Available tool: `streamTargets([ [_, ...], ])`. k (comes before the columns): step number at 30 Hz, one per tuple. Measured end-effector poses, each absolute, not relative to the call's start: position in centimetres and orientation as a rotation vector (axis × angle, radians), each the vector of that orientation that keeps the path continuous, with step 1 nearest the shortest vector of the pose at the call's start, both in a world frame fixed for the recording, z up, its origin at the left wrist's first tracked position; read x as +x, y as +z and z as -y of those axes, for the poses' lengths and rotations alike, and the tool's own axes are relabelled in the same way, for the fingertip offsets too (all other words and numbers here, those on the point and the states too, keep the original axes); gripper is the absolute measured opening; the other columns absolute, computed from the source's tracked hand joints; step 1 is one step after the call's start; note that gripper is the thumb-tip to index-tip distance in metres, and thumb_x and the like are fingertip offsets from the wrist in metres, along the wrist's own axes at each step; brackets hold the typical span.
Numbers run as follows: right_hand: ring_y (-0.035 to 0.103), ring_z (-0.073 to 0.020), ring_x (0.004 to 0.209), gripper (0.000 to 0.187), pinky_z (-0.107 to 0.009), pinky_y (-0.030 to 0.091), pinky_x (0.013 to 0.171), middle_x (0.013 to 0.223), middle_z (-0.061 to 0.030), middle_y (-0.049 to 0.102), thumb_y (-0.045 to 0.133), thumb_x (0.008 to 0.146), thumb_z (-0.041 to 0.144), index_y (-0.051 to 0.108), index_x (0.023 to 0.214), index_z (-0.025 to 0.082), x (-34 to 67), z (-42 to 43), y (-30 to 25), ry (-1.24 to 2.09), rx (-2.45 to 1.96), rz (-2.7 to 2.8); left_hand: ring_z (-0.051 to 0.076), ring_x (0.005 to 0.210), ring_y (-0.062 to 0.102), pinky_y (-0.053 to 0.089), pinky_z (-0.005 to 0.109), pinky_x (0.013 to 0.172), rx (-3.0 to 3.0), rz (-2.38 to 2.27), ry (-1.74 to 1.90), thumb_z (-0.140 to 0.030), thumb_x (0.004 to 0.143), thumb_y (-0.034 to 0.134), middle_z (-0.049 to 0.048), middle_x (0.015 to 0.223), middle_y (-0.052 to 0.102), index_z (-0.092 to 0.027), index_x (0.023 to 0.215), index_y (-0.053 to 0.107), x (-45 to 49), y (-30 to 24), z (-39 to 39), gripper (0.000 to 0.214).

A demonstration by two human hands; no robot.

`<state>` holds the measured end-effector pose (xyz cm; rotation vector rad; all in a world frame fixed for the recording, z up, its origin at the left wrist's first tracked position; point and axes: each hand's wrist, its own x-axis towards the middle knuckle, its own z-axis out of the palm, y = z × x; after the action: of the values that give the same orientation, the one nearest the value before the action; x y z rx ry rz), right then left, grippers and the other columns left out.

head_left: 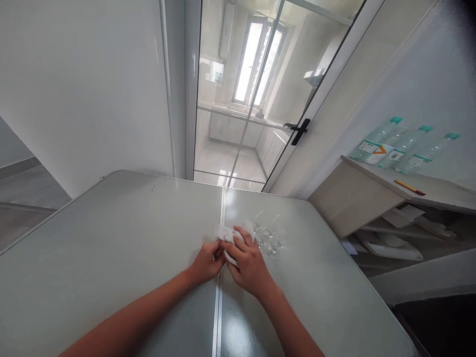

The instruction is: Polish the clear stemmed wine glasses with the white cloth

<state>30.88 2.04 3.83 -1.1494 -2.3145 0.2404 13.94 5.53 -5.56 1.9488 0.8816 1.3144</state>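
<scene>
A crumpled white cloth (224,233) is bunched between my two hands over the seam of the grey-green table (148,238). My right hand (247,258) is closed round the cloth, its fingers curled over the top. My left hand (207,260) is closed beside it, thumb and fingers pinched together at the cloth's near left side. What sits in that pinch is hidden, and I cannot see whether the cloth wraps anything. Just right of my right hand stand several clear stemmed glasses (273,243), close together and hard to tell apart.
A glazed door (245,119) with a black handle (299,131) is beyond the table's far edge. To the right, a wooden shelf unit (375,188) bears several clear plastic bottles (405,148) and a yellow-and-red stick-like item (409,187). Its lower shelves hold papers.
</scene>
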Motion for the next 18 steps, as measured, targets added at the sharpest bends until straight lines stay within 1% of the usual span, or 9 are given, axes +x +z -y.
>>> streamTargets([
  [2,0.057,-0.0299,0.122,0.028,-0.044,0.045,0.100,0.104,-0.0073,0.072,0.060,0.090,0.015,0.072,0.112,0.026,31.2,-2.7,4.4,0.324,-1.176,2.259,0.009,0.052,0.037,0.029,0.022,0.052,2.031,-0.859,1.290,-0.014,0.081,0.059,-0.0069,0.060,0.040,-0.022,0.070,0.036,13.9,-5.6,-5.2,0.026],
  [3,0.061,-0.0267,0.108,0.021,-0.040,0.046,0.093,0.096,-0.0056,0.072,0.061,0.091,0.017,0.073,0.105,0.026,31.4,-3.1,4.4,0.415,-1.180,2.205,0.009,0.052,0.037,0.029,0.023,0.052,2.083,-0.840,1.276,-0.014,0.082,0.060,-0.0070,0.059,0.041,-0.022,0.070,0.036,13.8,-5.6,-5.1,0.028],
  [5,0.061,-0.0212,0.085,0.011,-0.033,0.046,0.080,0.085,-0.0024,0.069,0.062,0.091,0.022,0.073,0.093,0.024,31.9,-3.7,4.1,0.712,-1.158,2.063,0.010,0.051,0.038,0.029,0.024,0.052,2.200,-0.756,1.242,-0.016,0.084,0.063,-0.0072,0.057,0.041,-0.023,0.070,0.037,13.5,-5.6,-5.1,0.031],
  [6,0.060,-0.0194,0.078,0.011,-0.031,0.045,0.075,0.081,-0.0013,0.068,0.063,0.091,0.026,0.073,0.088,0.022,32.1,-4.0,3.8,0.911,-1.128,1.968,0.010,0.050,0.039,0.028,0.025,0.052,2.252,-0.693,1.221,-0.017,0.085,0.065,-0.0072,0.056,0.042,-0.023,0.070,0.037,13.3,-5.7,-5.1,0.032],
  [9,0.056,-0.0165,0.068,0.023,-0.028,0.041,0.065,0.073,-0.0003,0.064,0.064,0.091,0.037,0.072,0.079,0.019,32.8,-4.2,2.6,1.451,-1.004,1.580,0.011,0.050,0.042,0.028,0.026,0.051,2.285,-0.569,1.167,-0.025,0.086,0.072,-0.0064,0.055,0.044,-0.023,0.070,0.040,12.8,-5.8,-5.3,0.035],
  [10,0.056,-0.0164,0.067,0.026,-0.028,0.040,0.064,0.073,-0.0007,0.064,0.065,0.091,0.041,0.073,0.080,0.019,32.8,-4.0,2.2,1.550,-0.965,1.428,0.011,0.050,0.042,0.028,0.025,0.051,2.251,-0.569,1.156,-0.027,0.085,0.074,-0.0062,0.056,0.045,-0.023,0.070,0.040,12.7,-5.8,-5.3,0.037],
  [12,0.060,-0.0180,0.071,0.030,-0.029,0.044,0.066,0.081,-0.0018,0.069,0.065,0.091,0.048,0.074,0.086,0.020,32.4,-3.4,1.4,1.646,-0.874,1.114,0.011,0.052,0.040,0.030,0.024,0.053,2.118,-0.629,1.169,-0.032,0.082,0.078,-0.0059,0.059,0.046,-0.023,0.070,0.040,12.7,-5.6,-5.4,0.041],
  [15,0.068,-0.0234,0.090,0.033,-0.038,0.053,0.081,0.100,-0.0024,0.074,0.061,0.092,0.057,0.074,0.103,0.029,30.7,-2.1,0.4,1.665,-0.753,0.739,0.010,0.055,0.037,0.031,0.023,0.054,1.853,-0.717,1.242,-0.040,0.080,0.081,-0.0065,0.062,0.045,-0.022,0.071,0.038,12.9,-5.2,-5.4,0.047],
  [18,0.067,-0.0269,0.108,0.046,-0.045,0.054,0.094,0.116,-0.0051,0.073,0.053,0.095,0.065,0.069,0.121,0.031,28.3,-1.1,-0.5,1.593,-0.758,0.690,0.010,0.055,0.034,0.028,0.023,0.053,1.635,-0.738,1.252,-0.050,0.085,0.074,-0.0072,0.062,0.038,-0.022,0.072,0.037,13.4,-5.1,-5.4,0.048],
])
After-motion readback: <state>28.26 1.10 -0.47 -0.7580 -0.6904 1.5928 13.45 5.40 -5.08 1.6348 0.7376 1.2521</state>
